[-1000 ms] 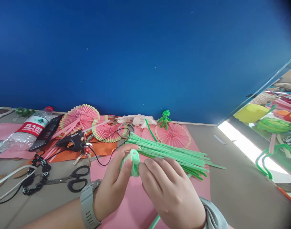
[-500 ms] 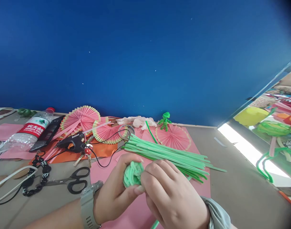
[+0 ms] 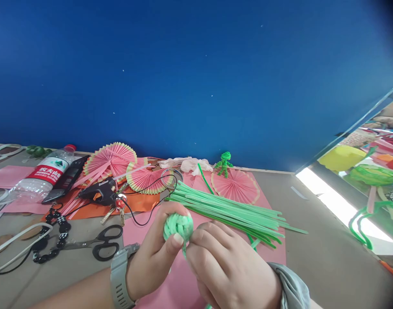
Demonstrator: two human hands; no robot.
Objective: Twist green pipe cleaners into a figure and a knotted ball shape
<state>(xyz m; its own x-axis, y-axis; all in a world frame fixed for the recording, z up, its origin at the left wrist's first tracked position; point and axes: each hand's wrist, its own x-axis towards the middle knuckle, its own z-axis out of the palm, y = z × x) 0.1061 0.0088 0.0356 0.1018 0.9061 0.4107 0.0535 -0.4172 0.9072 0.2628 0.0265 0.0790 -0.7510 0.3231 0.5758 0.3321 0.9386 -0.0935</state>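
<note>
A small ball of light green pipe cleaner (image 3: 176, 226), wound in loops, is gripped between the thumb and fingers of my left hand (image 3: 153, 253). From its lower right a short strand (image 3: 184, 246) runs to the closed fingers of my right hand (image 3: 231, 262), which pinch it; the fingertips themselves are hidden. A bit of green shows below my right hand at the bottom edge. Just beyond both hands lies a bundle of green pipe cleaners (image 3: 228, 210) on pink paper (image 3: 144, 234).
Black scissors (image 3: 108, 242), a beaded strap (image 3: 61, 231), keys (image 3: 120, 204) and a black glue gun (image 3: 101, 192) lie left. Behind are pink paper fans (image 3: 111, 161), a water bottle (image 3: 44, 174) and a green pipe-cleaner figure (image 3: 224, 163). A blue partition (image 3: 196, 77) stands at the back.
The ball has turned in my left hand, and my left thumb has moved up onto its front. A strand now shows between the ball and my right fingers, which have shifted slightly left.
</note>
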